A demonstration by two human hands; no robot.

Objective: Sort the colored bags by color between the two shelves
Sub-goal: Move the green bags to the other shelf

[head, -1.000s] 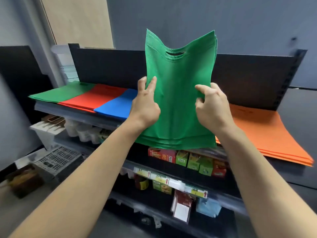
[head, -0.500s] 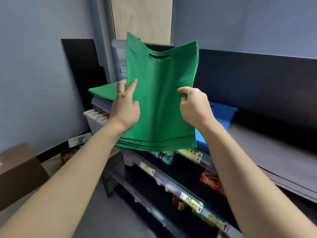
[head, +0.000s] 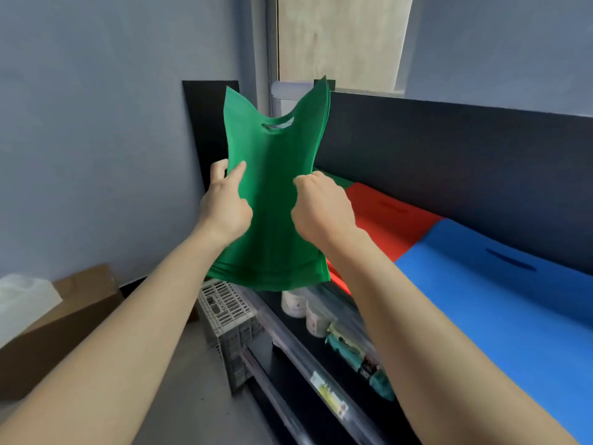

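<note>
So the stack of green bags (head: 276, 203) is up in the air, held upright with the handle cutouts on top, right over the left end of the top shelf (head: 449, 146). The left hand (head: 226, 203) pinches the stack's left edge and the right hand (head: 321, 210) has its fingers curled tight on the right edge, so both are clamped on the bags. My guess is the two-sided hold keeps the floppy fabric squared up, so the stack goes down as one neat pile instead of fanning out.

On the shelf, the red bags (head: 385, 216) lie flat next to the blue bags (head: 497, 284), which sit toward the right. A sliver of green shows at the back left corner beside the red, so that's probably the green spot and the stack belongs there. Not set down yet though.
</note>
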